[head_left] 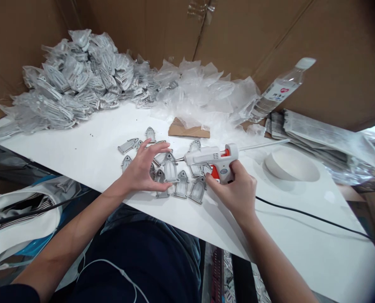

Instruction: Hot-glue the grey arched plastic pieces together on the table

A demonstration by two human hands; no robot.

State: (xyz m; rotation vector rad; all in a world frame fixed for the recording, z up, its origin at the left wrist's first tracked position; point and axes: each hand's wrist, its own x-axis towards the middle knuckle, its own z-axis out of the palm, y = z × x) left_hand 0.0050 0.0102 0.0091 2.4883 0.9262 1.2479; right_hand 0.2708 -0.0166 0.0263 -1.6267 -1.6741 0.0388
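The right hand (236, 191) is closed firmly around the grip of a white-and-orange hot glue gun (211, 159), with a long glue stick (263, 145) entering its back and its nozzle (178, 160) pointing left over a cluster of grey arched tags (181, 185) on a white table (80, 155). The left hand (141, 168) arcs open over one upright tag (170, 168) in that cluster, though from this overhead angle I can't tell whether it pinches the tag or only frames it. A steady hold with fingertips clear of the nozzle seems wise here. Right of the cluster sit a shallow white dish (291, 165) and a black cord (307, 214); behind it lie a cardboard scrap (189, 128), clear plastic bags (203, 88), bagged tags (77, 80) and a water bottle (278, 90).
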